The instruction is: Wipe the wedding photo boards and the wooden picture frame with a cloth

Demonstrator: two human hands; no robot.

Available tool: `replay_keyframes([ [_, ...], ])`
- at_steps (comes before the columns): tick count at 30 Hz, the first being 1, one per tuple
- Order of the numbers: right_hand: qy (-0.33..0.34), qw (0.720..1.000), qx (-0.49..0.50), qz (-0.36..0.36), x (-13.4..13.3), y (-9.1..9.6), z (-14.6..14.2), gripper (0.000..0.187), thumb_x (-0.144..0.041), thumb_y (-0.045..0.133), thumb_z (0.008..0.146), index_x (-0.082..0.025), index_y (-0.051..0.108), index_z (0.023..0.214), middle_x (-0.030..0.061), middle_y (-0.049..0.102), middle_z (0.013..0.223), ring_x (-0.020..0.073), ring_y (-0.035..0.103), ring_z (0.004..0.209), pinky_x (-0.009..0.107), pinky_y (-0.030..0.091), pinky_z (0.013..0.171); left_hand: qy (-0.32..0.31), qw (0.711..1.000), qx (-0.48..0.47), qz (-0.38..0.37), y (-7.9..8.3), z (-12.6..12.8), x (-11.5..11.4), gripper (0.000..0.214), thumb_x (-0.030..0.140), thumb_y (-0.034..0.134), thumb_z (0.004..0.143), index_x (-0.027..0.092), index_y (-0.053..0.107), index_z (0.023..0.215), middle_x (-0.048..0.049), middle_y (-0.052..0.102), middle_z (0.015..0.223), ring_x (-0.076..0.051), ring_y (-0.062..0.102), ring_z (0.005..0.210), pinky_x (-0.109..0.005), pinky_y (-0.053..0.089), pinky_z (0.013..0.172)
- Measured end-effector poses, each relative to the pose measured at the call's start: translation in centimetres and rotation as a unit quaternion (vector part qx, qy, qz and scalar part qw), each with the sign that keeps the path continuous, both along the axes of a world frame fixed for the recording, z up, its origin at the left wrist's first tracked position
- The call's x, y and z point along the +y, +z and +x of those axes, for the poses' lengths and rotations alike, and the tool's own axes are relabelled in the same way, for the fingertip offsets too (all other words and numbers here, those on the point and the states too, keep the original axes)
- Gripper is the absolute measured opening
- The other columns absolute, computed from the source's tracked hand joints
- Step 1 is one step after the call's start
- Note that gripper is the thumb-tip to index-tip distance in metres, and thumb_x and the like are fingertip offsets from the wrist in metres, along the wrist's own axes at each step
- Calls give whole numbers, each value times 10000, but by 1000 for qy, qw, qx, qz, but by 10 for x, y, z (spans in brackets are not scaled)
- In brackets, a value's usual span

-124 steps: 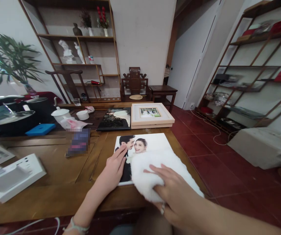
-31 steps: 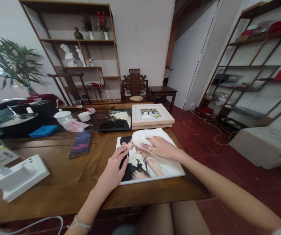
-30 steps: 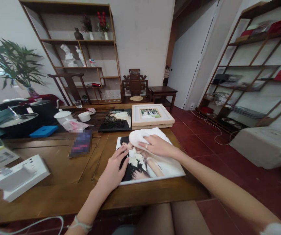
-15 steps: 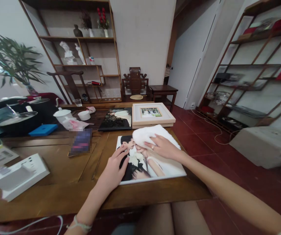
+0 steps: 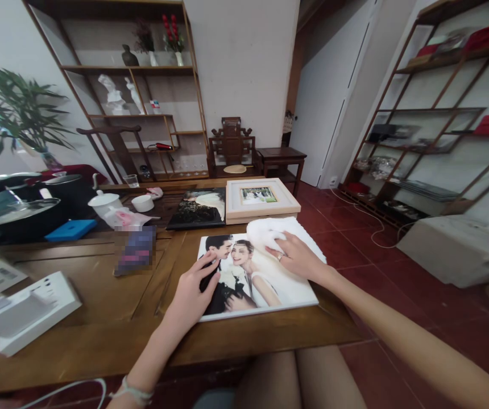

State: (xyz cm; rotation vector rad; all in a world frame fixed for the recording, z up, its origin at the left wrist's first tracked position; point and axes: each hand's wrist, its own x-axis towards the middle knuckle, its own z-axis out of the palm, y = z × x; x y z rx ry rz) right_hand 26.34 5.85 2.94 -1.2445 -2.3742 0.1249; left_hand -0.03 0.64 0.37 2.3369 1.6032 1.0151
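A wedding photo panel (image 5: 236,284) lies flat on the wooden table, close to its front edge. Over its left side rests my left hand (image 5: 193,287), fingers stretched out and lying on the print. My right hand (image 5: 298,255) presses a white fluffy cloth (image 5: 264,232) onto the panel's upper right part, fingers curled into the fabric. The cloth spreads past the panel's top right corner and hides that area. Both faces in the print are uncovered.
Behind the panel lie a dark photo panel (image 5: 199,209) and a pale wooden picture frame (image 5: 233,213). To the left are a white teapot (image 5: 104,201), a small white cup (image 5: 143,203), a blue box (image 5: 71,229) and a white device (image 5: 40,312). The table (image 5: 270,335) ends at right.
My right hand has slid the cloth to the right across the panel, uncovering more of the print's middle. My left hand stays on the left side. The view has shifted slightly.
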Motion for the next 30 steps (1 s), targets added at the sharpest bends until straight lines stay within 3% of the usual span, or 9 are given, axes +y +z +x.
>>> replay_keyframes([
  [3, 20, 999, -24, -4, -9, 3, 1, 295, -296, 413, 934, -128, 655, 930, 160, 601, 1193, 274, 460, 1203, 412, 332, 1011, -3, 1000, 3, 7, -1, 0, 0, 338, 317, 484, 868, 129, 675, 1074, -123, 612, 1240, -248, 547, 1180, -403, 422, 1018],
  [6, 33, 998, -47, -27, -37, 7, 0, 293, -289, 433, 920, -115, 648, 1016, 190, 523, 1302, 274, 363, 1302, 448, 268, 1072, -7, 1000, 7, 8, -2, 0, 0, 329, 314, 482, 869, 138, 679, 1066, -119, 612, 1241, -248, 548, 1179, -399, 427, 1014],
  [10, 62, 993, -60, -86, -92, 16, -5, 225, -248, 495, 871, -169, 674, 981, 145, 539, 1303, 247, 307, 1342, 441, 227, 1108, -9, 1000, 10, 12, -4, 0, 1, 342, 303, 472, 874, 123, 668, 1088, -131, 601, 1253, -255, 538, 1190, -412, 422, 1017],
  [13, 86, 989, -64, -104, -111, 22, -9, 191, -223, 541, 831, -197, 683, 957, 108, 524, 1330, 245, 322, 1334, 423, 227, 1111, -14, 1000, 11, 16, -6, -1, 2, 350, 304, 467, 877, 118, 665, 1097, -135, 595, 1260, -262, 528, 1199, -417, 420, 1018],
  [16, 69, 991, -67, -97, -94, 23, -8, 269, -312, 477, 891, -164, 676, 996, 150, 495, 1347, 277, 386, 1290, 429, 290, 1067, -19, 1000, 10, 20, -5, -1, 1, 356, 306, 466, 877, 108, 665, 1097, -145, 595, 1258, -270, 528, 1198, -418, 423, 1015],
  [19, 36, 996, -66, -53, -50, 19, -5, 357, -378, 406, 932, -146, 650, 1049, 163, 550, 1271, 294, 459, 1211, 416, 364, 987, -20, 1000, 12, 19, -4, 0, 0, 354, 301, 469, 876, 100, 670, 1088, -153, 602, 1246, -273, 537, 1189, -412, 424, 1014],
  [24, -26, 997, -67, -3, 12, 9, -1, 304, -320, 397, 942, -153, 649, 968, 129, 640, 1032, 265, 572, 978, 366, 427, 838, -17, 1000, 12, 21, -4, 1, 1, 348, 288, 473, 873, 95, 673, 1082, -154, 606, 1240, -271, 540, 1185, -397, 430, 1012],
  [27, -34, 997, -66, 10, 21, 5, -2, 278, -264, 401, 931, -138, 646, 962, 141, 640, 1009, 277, 563, 974, 389, 423, 840, -17, 1000, 12, 22, -4, 1, 1, 343, 281, 470, 873, 97, 674, 1078, -151, 608, 1237, -272, 538, 1188, -401, 432, 1010],
  [30, -20, 997, -70, 20, 10, 4, -5, 258, -230, 423, 910, -129, 660, 919, 161, 625, 1097, 286, 539, 1040, 412, 396, 910, -18, 999, 11, 23, -4, 1, 0, 343, 278, 472, 871, 94, 674, 1078, -156, 606, 1237, -275, 540, 1184, -406, 435, 1007],
])
